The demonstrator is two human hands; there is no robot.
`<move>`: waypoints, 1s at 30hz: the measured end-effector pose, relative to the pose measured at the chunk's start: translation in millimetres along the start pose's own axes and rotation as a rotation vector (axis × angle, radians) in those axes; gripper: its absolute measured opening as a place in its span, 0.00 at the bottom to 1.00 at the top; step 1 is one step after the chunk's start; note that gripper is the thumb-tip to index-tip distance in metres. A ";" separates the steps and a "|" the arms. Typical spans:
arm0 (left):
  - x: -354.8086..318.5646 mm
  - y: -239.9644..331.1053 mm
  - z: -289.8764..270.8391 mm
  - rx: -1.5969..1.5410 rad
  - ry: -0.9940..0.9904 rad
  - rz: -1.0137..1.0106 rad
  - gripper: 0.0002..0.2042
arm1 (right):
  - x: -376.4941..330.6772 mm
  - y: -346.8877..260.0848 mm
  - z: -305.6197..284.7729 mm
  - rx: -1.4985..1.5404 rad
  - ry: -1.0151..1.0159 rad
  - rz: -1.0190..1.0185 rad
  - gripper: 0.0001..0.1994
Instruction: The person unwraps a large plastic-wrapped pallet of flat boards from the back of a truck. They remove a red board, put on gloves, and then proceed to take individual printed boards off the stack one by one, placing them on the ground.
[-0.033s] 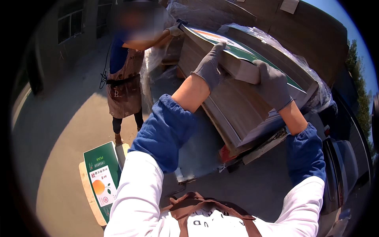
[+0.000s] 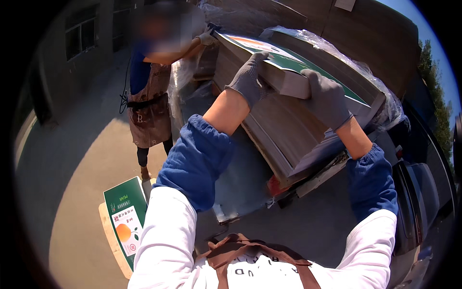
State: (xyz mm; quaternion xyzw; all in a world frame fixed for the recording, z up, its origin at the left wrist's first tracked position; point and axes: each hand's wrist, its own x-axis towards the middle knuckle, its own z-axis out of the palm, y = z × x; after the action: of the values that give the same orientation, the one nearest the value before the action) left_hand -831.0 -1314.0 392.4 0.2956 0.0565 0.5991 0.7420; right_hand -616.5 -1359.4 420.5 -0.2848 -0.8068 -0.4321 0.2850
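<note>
Grey gloves cover both of my hands. My left hand [image 2: 248, 83] is closed on the near edge of a thick bundle of cardboard sheets [image 2: 291, 85], with its thumb on top. At the bundle's near corner, to the right, my right hand [image 2: 329, 98] wraps around the edge. Green, white and orange print shows on the bundle's top sheet [image 2: 301, 63]. Below it lies a tall stack of cardboard sheets [image 2: 284, 120], its layered edges facing me. The fingers under the bundle are mostly hidden.
A person [image 2: 150, 91] in a checked apron stands at the far left, one gloved hand [image 2: 207, 37] at the bundle's far end. Clear plastic wrap [image 2: 337, 50] hangs around the stack. A green printed sheet pile [image 2: 126, 212] lies on a board at lower left. A dark vehicle [image 2: 416, 202] stands right.
The view has shifted slightly, so my hands and the stack appear a little farther left. My grip on the bundle looks the same.
</note>
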 end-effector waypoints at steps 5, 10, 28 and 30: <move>-99.1 80.8 -61.4 -0.084 0.099 0.145 0.24 | 70.7 -94.7 -1.7 0.148 -0.029 -0.252 0.19; -40.8 -0.6 -52.2 -0.037 0.321 0.392 0.21 | 43.9 1.0 41.3 0.234 -0.047 -0.434 0.17; 982.3 -1068.6 127.8 0.202 0.433 0.205 0.23 | -708.5 1500.2 463.1 0.422 -1.230 0.635 0.45; 1069.4 -1141.6 146.6 0.184 0.346 0.198 0.24 | -754.5 1585.7 488.6 0.465 -1.273 0.619 0.43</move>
State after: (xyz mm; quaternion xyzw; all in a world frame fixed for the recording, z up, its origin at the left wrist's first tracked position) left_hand 504.9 -504.5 223.4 0.2591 0.2080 0.7031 0.6287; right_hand 907.9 -363.9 509.2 -0.6266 -0.7693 0.0985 -0.0758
